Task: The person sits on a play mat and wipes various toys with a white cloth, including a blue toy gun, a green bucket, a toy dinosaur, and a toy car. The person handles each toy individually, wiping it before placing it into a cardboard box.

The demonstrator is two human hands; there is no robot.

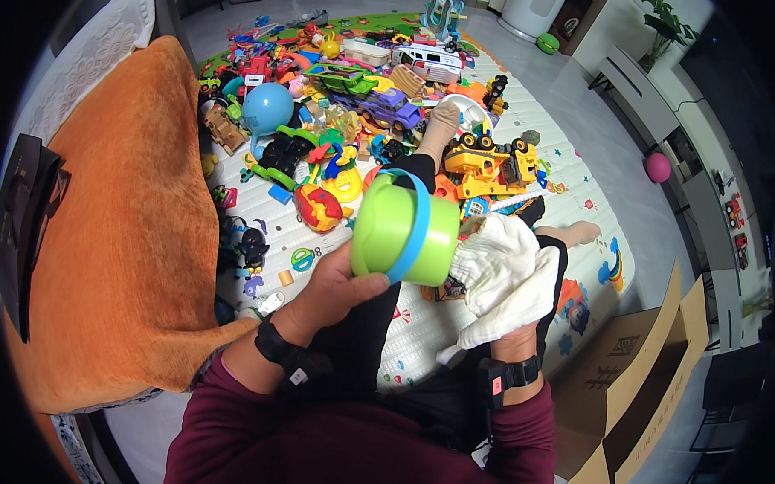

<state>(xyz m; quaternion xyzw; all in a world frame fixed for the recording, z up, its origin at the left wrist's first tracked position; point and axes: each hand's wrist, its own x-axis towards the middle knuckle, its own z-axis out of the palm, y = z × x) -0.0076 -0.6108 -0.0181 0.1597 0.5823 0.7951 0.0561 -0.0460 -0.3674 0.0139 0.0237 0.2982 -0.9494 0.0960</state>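
A green toy bucket (388,232) with a blue handle (420,227) lies tilted in my left hand (334,291), whose thumb rests on its side near the handle. My right hand (515,336) holds a crumpled white cloth (505,265), which hides most of the fingers. The top of the cloth is right beside the bucket's rounded end. Past the bucket, a yellow toy construction truck (492,165) stands on the padded play mat (416,345). A red and yellow toy ball (318,207) lies to the left of the bucket.
Many toys are heaped on the mat, among them a purple toy truck (389,107), a white toy van (429,63) and a blue balloon (268,110). An orange-covered sofa (132,233) is at the left, an open cardboard box (603,377) at the right. My socked feet rest among the toys.
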